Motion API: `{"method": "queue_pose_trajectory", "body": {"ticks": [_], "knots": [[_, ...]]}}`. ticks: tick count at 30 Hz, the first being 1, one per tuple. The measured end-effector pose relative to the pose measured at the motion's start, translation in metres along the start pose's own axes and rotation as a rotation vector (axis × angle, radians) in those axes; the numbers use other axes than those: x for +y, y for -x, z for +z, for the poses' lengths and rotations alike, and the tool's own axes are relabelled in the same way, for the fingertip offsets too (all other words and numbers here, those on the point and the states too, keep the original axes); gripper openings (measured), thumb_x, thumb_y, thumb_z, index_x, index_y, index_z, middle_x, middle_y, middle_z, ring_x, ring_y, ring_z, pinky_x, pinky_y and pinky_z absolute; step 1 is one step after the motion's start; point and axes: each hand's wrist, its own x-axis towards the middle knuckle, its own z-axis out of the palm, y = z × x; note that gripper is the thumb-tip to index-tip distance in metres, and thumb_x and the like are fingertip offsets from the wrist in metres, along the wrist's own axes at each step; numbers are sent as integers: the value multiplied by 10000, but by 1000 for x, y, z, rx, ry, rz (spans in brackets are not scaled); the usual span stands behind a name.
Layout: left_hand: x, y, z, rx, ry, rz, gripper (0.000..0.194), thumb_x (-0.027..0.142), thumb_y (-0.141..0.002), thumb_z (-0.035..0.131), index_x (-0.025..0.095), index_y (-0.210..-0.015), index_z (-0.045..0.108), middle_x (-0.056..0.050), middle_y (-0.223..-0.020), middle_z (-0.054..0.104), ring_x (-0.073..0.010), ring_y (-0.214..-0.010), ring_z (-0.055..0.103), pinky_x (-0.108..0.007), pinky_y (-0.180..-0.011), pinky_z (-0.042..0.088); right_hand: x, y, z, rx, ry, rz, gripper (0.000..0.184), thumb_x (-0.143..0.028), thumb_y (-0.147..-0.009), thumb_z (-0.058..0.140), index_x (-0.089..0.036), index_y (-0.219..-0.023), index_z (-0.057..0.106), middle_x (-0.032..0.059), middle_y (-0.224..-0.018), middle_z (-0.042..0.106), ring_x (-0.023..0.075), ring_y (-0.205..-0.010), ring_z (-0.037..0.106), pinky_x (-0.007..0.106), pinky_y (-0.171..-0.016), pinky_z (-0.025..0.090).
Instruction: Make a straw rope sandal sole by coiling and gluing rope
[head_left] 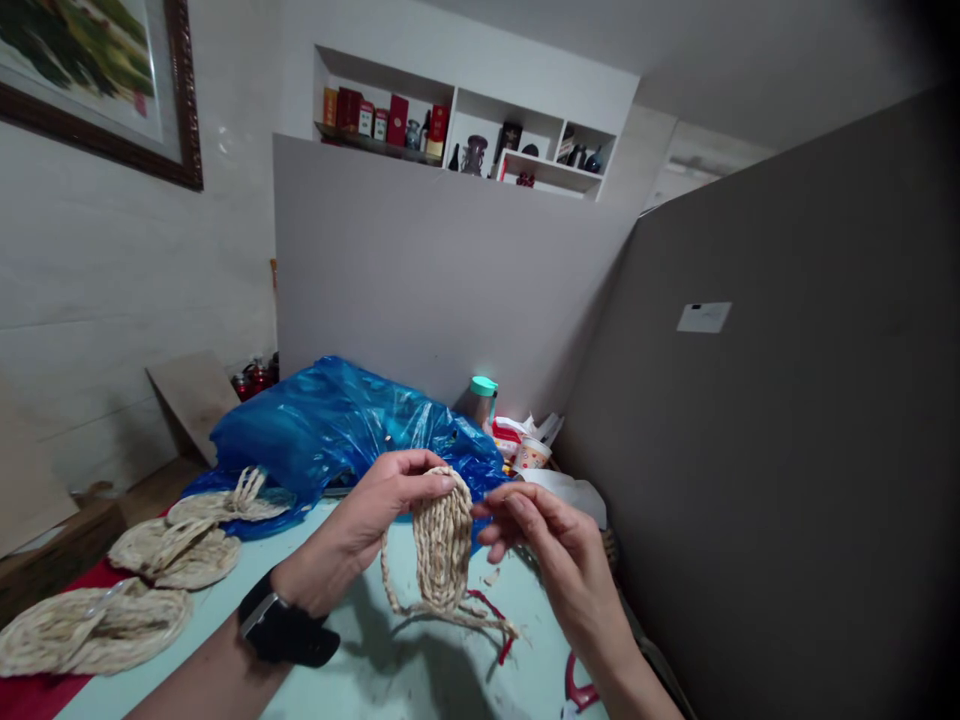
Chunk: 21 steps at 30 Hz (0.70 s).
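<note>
My left hand [397, 497] grips the top of an oval braided straw sole [442, 550], thumb on its near face. The sole hangs upright above the table, its braid coiled in long rows. A loose braided strand [390, 580] curves down from its left side and crosses below it to the right. A red cord [491, 605] dangles by the strand's end. Just off the sole's right edge is my right hand [547, 530], with thumb and forefinger pinched together. Whatever lies between those fingertips is too small to make out.
Several woven straw sandals [176, 552] lie along the left on red cloth. A big blue plastic bag [352, 410] fills the table's back. Behind stand a teal-lidded jug [482, 398] and a paper cup [532, 454]. Red-handled scissors [577, 685] lie front right, near a grey partition [750, 450].
</note>
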Motion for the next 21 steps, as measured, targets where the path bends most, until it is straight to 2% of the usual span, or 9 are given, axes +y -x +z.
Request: {"method": "queue_pose_trajectory", "body": {"ticks": [7, 14, 16, 18, 21], "knots": [[1, 1, -3, -9, 11, -7, 135, 230, -704, 781, 152, -768, 691, -31, -669, 699, -156, -590, 636, -263, -592, 461, -1, 2, 0, -35, -32, -64, 222, -363, -981, 545, -185, -1072, 641, 86, -982, 706, 141, -701, 650, 270, -672, 536], [4, 4, 1, -22, 62, -18, 150, 226, -695, 792, 157, -774, 685, -28, -666, 702, -156, -590, 641, -271, -606, 490, -3, 0, 1, -65, -83, -54, 236, -357, -983, 542, -199, -1156, 522, 93, -1049, 690, 158, -799, 659, 309, -759, 543], [6, 5, 1, -16, 67, -19, 159, 226, -685, 801, 156, -770, 687, -33, -674, 708, -159, -598, 645, -269, -605, 491, -3, 1, 0, -60, -76, -33, 208, -377, -975, 551, -189, -1064, 542, 81, -961, 700, 147, -714, 650, 280, -672, 538], [7, 6, 1, -11, 67, -23, 168, 224, -675, 809, 153, -769, 690, -38, -684, 712, -160, -606, 648, -269, -607, 494, -2, 2, -2, -35, -47, -5, 228, -397, -976, 548, -177, -915, 559, 37, -746, 680, 115, -537, 581, 231, -527, 478], [8, 7, 2, -11, 68, -29, 169, 219, -672, 811, 152, -772, 692, -34, -687, 704, -155, -608, 646, -268, -616, 497, 4, 2, -9, 52, 33, -4, 374, -428, -971, 554, -179, -695, 503, -54, -463, 474, 63, -380, 363, 193, -415, 312]]}}
